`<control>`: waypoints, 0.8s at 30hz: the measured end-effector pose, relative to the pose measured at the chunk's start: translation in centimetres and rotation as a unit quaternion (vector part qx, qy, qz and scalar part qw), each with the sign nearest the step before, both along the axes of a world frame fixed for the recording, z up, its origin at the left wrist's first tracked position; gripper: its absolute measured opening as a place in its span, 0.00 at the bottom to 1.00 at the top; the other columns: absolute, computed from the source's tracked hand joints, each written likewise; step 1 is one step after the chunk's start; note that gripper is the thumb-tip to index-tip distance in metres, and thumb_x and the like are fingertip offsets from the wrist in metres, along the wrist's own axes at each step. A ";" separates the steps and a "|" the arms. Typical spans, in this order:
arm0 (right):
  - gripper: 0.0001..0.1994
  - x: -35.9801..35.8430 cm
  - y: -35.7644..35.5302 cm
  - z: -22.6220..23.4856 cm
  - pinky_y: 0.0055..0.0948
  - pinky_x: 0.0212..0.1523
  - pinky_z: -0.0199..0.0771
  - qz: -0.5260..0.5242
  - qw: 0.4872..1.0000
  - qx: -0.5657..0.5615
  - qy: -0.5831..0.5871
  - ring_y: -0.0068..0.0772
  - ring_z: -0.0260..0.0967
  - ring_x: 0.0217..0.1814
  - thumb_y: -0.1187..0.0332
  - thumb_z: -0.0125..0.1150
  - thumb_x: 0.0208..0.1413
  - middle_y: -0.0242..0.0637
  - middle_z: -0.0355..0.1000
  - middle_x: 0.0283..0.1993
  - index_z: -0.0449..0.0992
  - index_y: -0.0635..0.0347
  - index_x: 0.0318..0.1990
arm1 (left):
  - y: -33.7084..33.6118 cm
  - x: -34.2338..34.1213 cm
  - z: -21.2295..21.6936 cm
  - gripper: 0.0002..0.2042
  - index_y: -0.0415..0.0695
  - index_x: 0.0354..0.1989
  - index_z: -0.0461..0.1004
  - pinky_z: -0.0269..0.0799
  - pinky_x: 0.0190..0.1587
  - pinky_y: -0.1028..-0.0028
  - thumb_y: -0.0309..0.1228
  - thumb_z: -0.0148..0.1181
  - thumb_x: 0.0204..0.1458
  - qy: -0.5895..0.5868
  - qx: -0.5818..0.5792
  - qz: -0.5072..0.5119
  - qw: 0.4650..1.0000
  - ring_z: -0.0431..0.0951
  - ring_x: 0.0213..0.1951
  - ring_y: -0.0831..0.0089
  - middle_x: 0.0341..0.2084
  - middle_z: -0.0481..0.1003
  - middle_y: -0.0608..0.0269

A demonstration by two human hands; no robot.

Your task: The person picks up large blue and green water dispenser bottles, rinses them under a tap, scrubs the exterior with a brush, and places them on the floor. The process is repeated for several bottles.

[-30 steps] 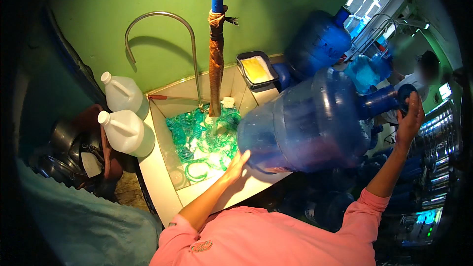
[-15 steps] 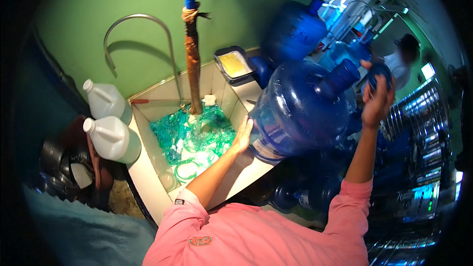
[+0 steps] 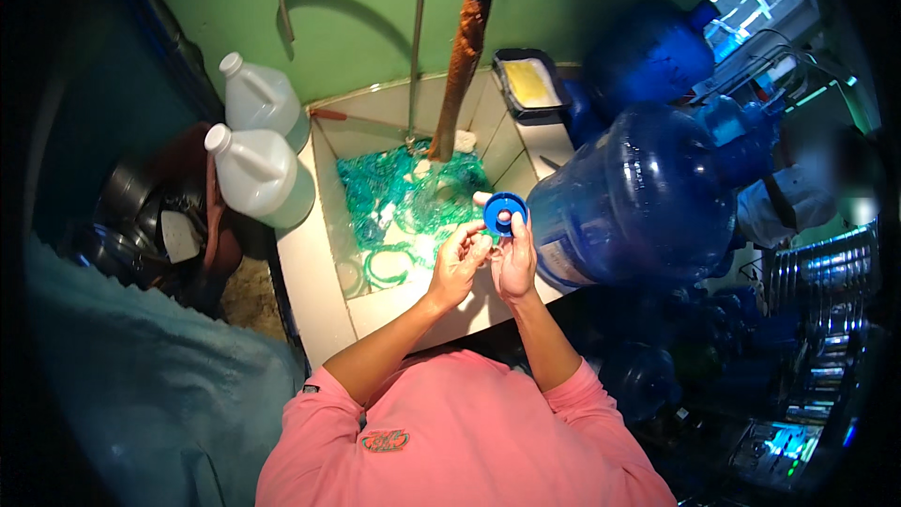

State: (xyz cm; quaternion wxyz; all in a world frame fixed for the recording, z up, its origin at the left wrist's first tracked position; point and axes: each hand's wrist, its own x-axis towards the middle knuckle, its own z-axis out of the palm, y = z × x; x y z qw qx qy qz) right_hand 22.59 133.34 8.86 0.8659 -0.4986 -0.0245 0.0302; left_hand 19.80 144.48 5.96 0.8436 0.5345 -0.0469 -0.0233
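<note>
My right hand (image 3: 515, 269) grips a round blue bottle cap (image 3: 494, 210), its hollow side with a raised centre turned up. Close beside it, my left hand (image 3: 457, 269) has its fingers curled together; whether something small sits between them is hidden. Both hands are over the front edge of a tiled basin (image 3: 330, 269). Inside the basin are water and a heap of green and white pieces (image 3: 413, 195), some ring-shaped. Just right of my hands a large blue water jug (image 3: 624, 202) lies tilted, its neck pointing right, with no cap visible on it.
Two white plastic jugs (image 3: 261, 169) stand left of the basin. A curved metal faucet (image 3: 419, 47) and a brown-wrapped pipe (image 3: 462, 56) rise at its back. A black tray with a yellow sponge (image 3: 527, 83) rests on the ledge. More blue jugs (image 3: 648, 52) and a person (image 3: 798, 197) are at the right.
My right hand has come down from the jug's neck to the basin with the blue cap. My left hand has left the jug and joined it. The view has shifted too.
</note>
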 end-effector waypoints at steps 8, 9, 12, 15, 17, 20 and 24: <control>0.15 -0.4 3.1 -2.1 0.30 0.51 0.66 0.001 0.985 0.144 0.098 0.24 0.66 0.46 0.54 0.43 0.71 0.31 0.72 0.48 0.70 0.52 0.50 | 3.0 -2.1 0.9 0.11 0.36 0.47 0.75 0.72 0.40 0.76 0.27 0.61 0.58 -0.076 0.133 0.069 0.986 0.77 0.35 0.76 0.34 0.76 0.61; 0.14 -0.3 3.2 -2.1 0.29 0.50 0.65 -0.008 0.979 0.145 0.142 0.24 0.66 0.46 0.54 0.43 0.71 0.30 0.72 0.47 0.70 0.52 0.50 | 3.3 -2.3 0.9 0.09 0.36 0.45 0.75 0.72 0.39 0.75 0.26 0.61 0.58 -0.075 0.147 0.076 0.983 0.77 0.34 0.75 0.33 0.76 0.61; 0.12 0.0 2.6 -1.6 0.28 0.49 0.65 -0.059 0.991 0.088 0.081 0.21 0.66 0.49 0.57 0.47 0.70 0.28 0.71 0.47 0.69 0.52 0.50 | 4.3 -2.7 0.7 0.05 0.36 0.39 0.75 0.71 0.35 0.77 0.25 0.59 0.59 -0.048 0.150 0.078 0.985 0.77 0.32 0.78 0.29 0.75 0.63; 0.11 0.2 1.4 -0.4 0.28 0.44 0.69 -0.090 0.996 0.007 0.007 0.26 0.71 0.45 0.61 0.52 0.68 0.32 0.73 0.44 0.71 0.56 0.49 | 5.6 -3.0 0.7 0.04 0.36 0.37 0.74 0.70 0.34 0.78 0.24 0.58 0.59 -0.017 0.141 0.072 0.987 0.74 0.30 0.82 0.27 0.74 0.66; 0.11 0.3 0.8 0.3 0.26 0.40 0.72 -0.083 0.995 -0.060 -0.016 0.26 0.73 0.42 0.63 0.53 0.68 0.34 0.73 0.44 0.71 0.60 0.49 | 6.4 -3.1 0.9 0.04 0.36 0.37 0.74 0.70 0.34 0.79 0.24 0.58 0.58 -0.042 0.157 0.072 0.984 0.73 0.29 0.83 0.26 0.74 0.67; 0.10 -0.1 0.7 0.7 0.22 0.43 0.73 -0.043 0.971 -0.196 -0.134 0.23 0.71 0.42 0.68 0.54 0.66 0.36 0.72 0.46 0.75 0.67 0.47 | 7.0 -3.3 1.2 0.04 0.36 0.36 0.73 0.69 0.35 0.80 0.24 0.59 0.57 -0.029 0.175 0.050 0.983 0.72 0.29 0.83 0.27 0.73 0.68; 0.11 -1.0 1.4 0.1 0.23 0.39 0.76 0.014 0.978 -0.185 -0.099 0.23 0.73 0.37 0.69 0.56 0.65 0.37 0.74 0.44 0.75 0.68 0.47 | 7.0 -3.6 1.8 0.03 0.36 0.37 0.74 0.70 0.35 0.79 0.22 0.59 0.57 -0.037 0.171 0.060 0.983 0.73 0.30 0.82 0.28 0.73 0.66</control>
